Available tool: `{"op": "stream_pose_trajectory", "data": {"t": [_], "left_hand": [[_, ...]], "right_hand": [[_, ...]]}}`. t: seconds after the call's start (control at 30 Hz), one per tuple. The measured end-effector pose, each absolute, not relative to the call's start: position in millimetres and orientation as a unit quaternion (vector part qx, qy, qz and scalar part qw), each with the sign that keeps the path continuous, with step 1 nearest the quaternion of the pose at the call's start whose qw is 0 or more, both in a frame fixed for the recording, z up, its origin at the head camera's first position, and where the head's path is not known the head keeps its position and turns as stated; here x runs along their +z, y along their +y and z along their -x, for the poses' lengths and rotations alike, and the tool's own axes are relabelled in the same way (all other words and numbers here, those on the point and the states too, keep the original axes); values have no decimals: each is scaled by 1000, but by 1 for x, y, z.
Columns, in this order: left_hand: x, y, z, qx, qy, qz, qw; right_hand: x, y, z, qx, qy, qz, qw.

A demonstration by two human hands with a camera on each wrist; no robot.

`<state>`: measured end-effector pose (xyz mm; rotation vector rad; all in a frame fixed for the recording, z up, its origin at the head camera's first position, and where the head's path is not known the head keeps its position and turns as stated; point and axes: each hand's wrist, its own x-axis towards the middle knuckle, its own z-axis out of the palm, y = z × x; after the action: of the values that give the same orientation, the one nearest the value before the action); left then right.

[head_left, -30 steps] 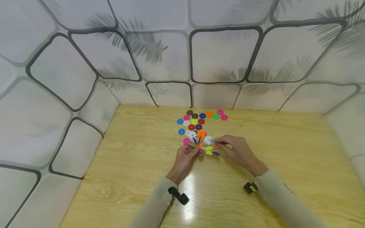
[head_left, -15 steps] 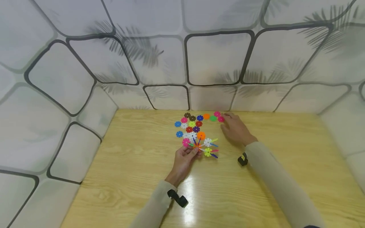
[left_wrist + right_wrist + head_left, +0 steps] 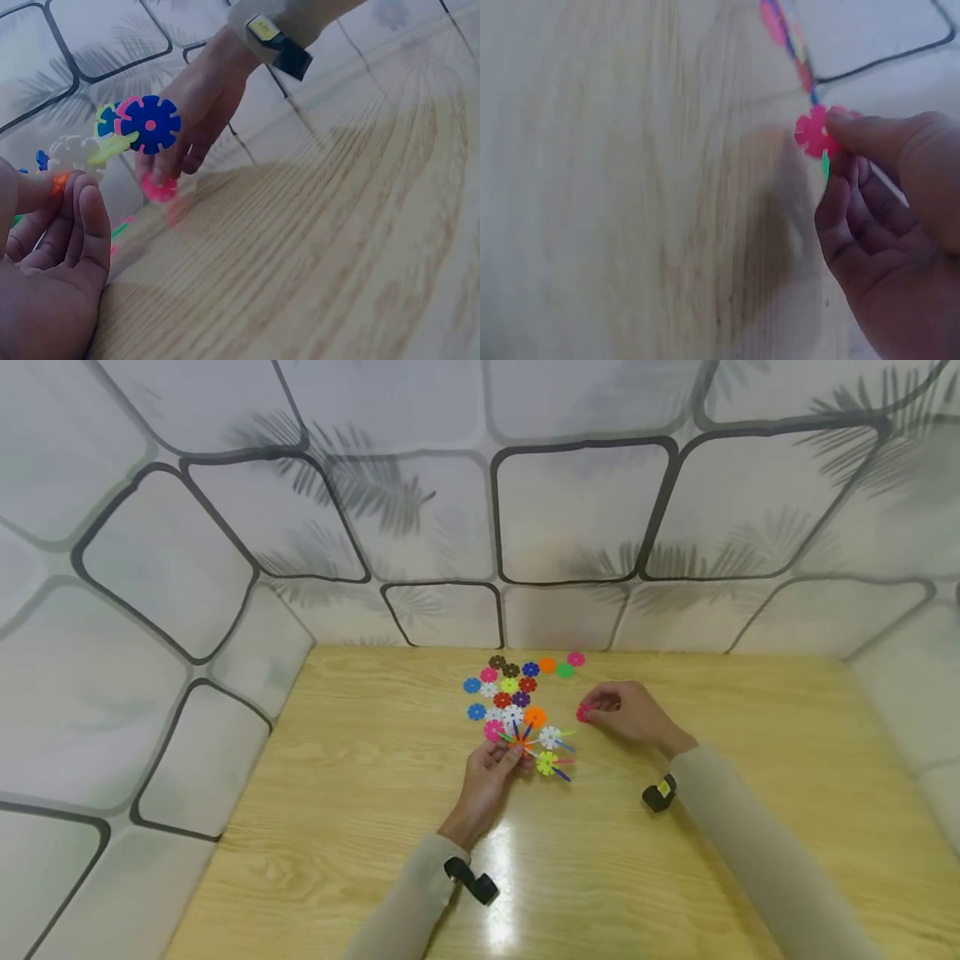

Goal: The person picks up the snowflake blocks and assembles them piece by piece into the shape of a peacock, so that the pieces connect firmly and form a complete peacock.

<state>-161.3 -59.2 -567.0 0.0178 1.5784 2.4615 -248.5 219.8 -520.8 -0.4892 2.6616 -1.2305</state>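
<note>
My left hand pinches an orange snowflake disc at the centre of a joined piece. Discs slot into it on edge, and a white disc and a yellow disc sit on its right side. In the left wrist view a blue disc stands out from this piece. To the right, my right hand pinches a pink snowflake disc between thumb and fingers, above the table and apart from the joined piece.
Loose discs lie flat beyond the hands, among them a green one, a pink one and a blue one. The wooden table meets a patterned wall at the back and left.
My right hand left the joined piece, reached to the back right, took a pink disc there and came back nearer with it. My left hand has stayed in place.
</note>
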Motion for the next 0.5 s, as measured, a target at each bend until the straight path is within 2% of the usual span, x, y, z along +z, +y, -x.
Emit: {"op": "stream_pose_trajectory", "data": {"t": [0.2,0.5], "left_hand": [[-568,-58,162,835,540,-4,108],[-566,-55,162,839,535,18,101]], "right_hand": [[-509,216,225,-510,826,215,101],[-499,209,216,-518,807,270,86]]}}
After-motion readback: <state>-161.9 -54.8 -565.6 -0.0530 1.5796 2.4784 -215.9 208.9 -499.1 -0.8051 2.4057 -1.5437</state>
